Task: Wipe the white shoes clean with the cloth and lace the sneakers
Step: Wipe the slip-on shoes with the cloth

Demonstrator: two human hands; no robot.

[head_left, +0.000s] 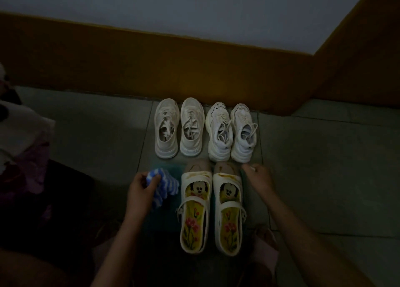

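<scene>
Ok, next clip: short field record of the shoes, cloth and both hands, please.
back row: cream sneakers left, white sneakers right, laces loose
front row: strap shoes, toes stained
cloth: blue-and-white striped, gripped by left hand
right hand: curled beside the right strap shoe's toe; grip unclear
light: dim

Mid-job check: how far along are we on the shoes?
Done: nothing visibly; the strap shoes carry brown stains on their toes. In hand: the left hand grips the striped cloth beside them, and the right hand is at the right shoe's toe. Left: wiping the shoes, then lacing the beige sneakers and white sneakers, whose laces lie loose.
</scene>
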